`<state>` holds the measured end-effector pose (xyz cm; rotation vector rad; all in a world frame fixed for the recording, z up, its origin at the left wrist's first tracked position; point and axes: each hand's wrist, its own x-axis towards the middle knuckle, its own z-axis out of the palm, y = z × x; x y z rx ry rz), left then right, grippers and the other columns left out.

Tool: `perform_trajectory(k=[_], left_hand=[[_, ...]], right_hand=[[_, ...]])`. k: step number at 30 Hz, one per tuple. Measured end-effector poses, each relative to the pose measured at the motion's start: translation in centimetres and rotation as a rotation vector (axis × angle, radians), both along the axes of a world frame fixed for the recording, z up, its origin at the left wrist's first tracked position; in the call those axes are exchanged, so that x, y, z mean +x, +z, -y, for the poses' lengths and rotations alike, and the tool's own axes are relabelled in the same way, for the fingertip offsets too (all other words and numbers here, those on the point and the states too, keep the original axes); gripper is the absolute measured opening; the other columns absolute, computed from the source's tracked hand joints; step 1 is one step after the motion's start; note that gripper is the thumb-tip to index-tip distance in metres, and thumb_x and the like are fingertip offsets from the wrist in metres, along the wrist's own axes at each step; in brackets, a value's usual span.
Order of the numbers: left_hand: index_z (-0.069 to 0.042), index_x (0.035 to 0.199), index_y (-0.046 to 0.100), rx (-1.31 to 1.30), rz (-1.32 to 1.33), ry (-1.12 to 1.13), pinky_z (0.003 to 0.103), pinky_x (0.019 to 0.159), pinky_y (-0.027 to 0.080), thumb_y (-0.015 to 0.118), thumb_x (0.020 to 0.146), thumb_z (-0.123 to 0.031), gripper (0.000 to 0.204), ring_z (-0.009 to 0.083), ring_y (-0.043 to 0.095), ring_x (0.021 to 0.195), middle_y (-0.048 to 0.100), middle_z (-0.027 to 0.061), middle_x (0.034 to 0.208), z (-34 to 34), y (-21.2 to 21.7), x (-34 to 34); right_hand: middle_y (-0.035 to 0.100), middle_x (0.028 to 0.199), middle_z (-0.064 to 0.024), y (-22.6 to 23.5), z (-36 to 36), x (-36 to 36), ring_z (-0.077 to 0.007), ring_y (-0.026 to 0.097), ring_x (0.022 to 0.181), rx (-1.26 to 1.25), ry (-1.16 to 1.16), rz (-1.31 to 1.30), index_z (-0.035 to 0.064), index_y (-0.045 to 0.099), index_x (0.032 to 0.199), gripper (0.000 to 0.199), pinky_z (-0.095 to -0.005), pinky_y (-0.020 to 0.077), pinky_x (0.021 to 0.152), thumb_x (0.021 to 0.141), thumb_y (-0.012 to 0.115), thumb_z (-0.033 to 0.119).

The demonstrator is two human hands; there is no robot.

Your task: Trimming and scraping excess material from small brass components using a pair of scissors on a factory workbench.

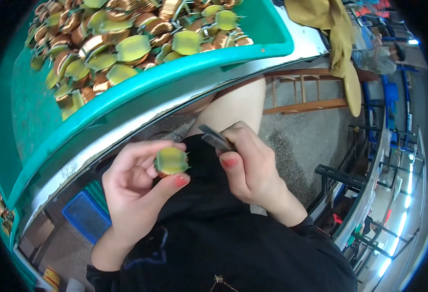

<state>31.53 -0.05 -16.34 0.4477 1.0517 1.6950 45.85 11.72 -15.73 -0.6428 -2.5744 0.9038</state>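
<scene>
Between the thumb and fingers of my left hand (138, 182) is a copper-wound coil (171, 160), its yellow-green plate facing up and thin wire ends sticking out at its right. My right hand (253, 165), a short way to the right, is closed round a dark, flat metal tool (216, 138). The tool's narrow end points up and left, apart from the coil; the fist hides the rest, so its exact kind does not show. Beyond both hands, a green plastic bin (141, 85) holds a heap of similar coils (111, 41).
The bin rests on a white-topped table (301, 41). A yellow glove (345, 53) hangs over the table's right corner. Under the table are a wooden stool (311, 104) and a blue crate (87, 214). Another person (382, 56) is far off at upper right.
</scene>
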Motion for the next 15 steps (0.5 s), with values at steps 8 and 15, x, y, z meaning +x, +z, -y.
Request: perform_trajectory(k=[8, 15], left_hand=[[0.006, 0.112, 0.052, -0.097, 0.046, 0.025, 0.029, 0.082, 0.052, 0.064, 0.07, 0.019, 0.046, 0.0212, 0.059, 0.094, 0.053, 0.0193, 0.118, 1.5, -0.5, -0.5], [0.006, 0.111, 0.053, 0.141, 0.08, -0.004, 0.031, 0.085, 0.054, 0.067, 0.069, 0.018, 0.046, 0.0217, 0.059, 0.094, 0.053, 0.018, 0.115, 1.4, -1.6, 0.1]], right_hand=[[0.055, 0.088, -0.0116, -0.9, 0.5, 1.6, -0.0262, 0.049, 0.076, 0.168, 0.008, -0.04, 0.0009, 0.054, 0.09, 0.028, -0.0361, 0.0408, 0.076, 0.086, 0.055, 0.028], [0.054, 0.088, -0.0102, -1.3, 1.0, 1.7, -0.025, 0.049, 0.077, 0.333, 0.059, -0.03, 0.0017, 0.055, 0.09, 0.034, -0.0379, 0.0401, 0.076, 0.086, 0.054, 0.035]])
